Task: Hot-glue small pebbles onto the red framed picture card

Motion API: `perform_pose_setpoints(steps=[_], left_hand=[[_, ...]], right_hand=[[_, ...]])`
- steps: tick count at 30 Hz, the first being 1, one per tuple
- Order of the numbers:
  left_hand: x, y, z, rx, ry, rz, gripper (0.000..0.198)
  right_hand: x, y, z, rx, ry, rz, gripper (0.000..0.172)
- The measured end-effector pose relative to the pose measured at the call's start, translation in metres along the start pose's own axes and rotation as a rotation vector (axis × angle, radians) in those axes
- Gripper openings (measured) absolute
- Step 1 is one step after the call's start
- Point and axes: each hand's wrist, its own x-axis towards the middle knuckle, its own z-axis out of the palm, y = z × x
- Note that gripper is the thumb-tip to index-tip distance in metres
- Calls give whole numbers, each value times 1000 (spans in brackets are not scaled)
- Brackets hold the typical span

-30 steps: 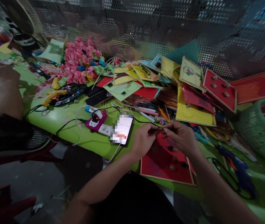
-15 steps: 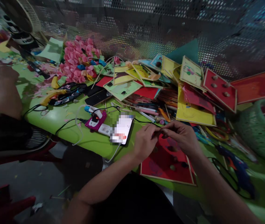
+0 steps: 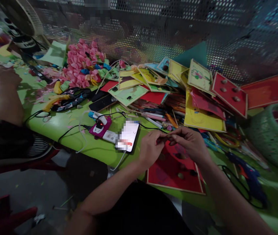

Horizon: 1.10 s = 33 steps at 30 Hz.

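My left hand (image 3: 153, 146) and my right hand (image 3: 189, 142) meet fingertip to fingertip over the top part of a red card panel (image 3: 170, 178) edged with thin wooden sticks. Both hands are closed in a pinch. Whatever is between the fingers is small and dark, and I cannot make out its kind. On the panel lie several small stones, among them a pale pebble (image 3: 180, 176) and a dark one (image 3: 193, 172). Left of my left hand, a lit phone (image 3: 128, 135) rests on the table against a magenta power strip (image 3: 101, 126).
A blue glue gun (image 3: 249, 182) with its cord lies at the right, below a green basket (image 3: 271, 137). Framed coloured cards (image 3: 129, 94) and pink paper petals (image 3: 84, 62) pile along the back. At the far left, another person's hands (image 3: 7, 76) work over the table.
My hands stay pinched together above the red panel; the fingers shift only slightly. The other person's hands move a little. Nothing else has visibly moved.
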Motion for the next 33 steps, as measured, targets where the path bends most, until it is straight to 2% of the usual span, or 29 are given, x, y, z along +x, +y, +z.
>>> perform_pose_setpoints(steps=[3,6,9,13,15,19,24,28,33], left_hand=[[1,2,-2,-74,-5,-68,12],[3,2,-2,-200,-24,-225,3],[3,0,-1,-294,-44,-321,8],[3,1,0,-262,-45,-310,8],[3,2,0,-218,-43,-296,4],[3,2,0,-143,-34,-234,1],[1,-2,1,-142,-34,-209,2],[1,-1,0,-167,-48,-224,3],[3,0,-2,-245,-69,-293,4]], right_hand=[[1,0,-2,10,-23,8,28],[2,0,-5,10,-64,1,29],[2,0,-8,-108,-81,-50,28],[0,0,-9,-400,14,-187,25],[-1,-1,-9,-489,13,-201,24],[-1,-2,-10,-551,-39,-162,23],[-3,-1,-12,-630,-26,-182,19],[-2,1,-12,-604,-28,-182,18],[1,-2,-9,-317,-41,-96,31]])
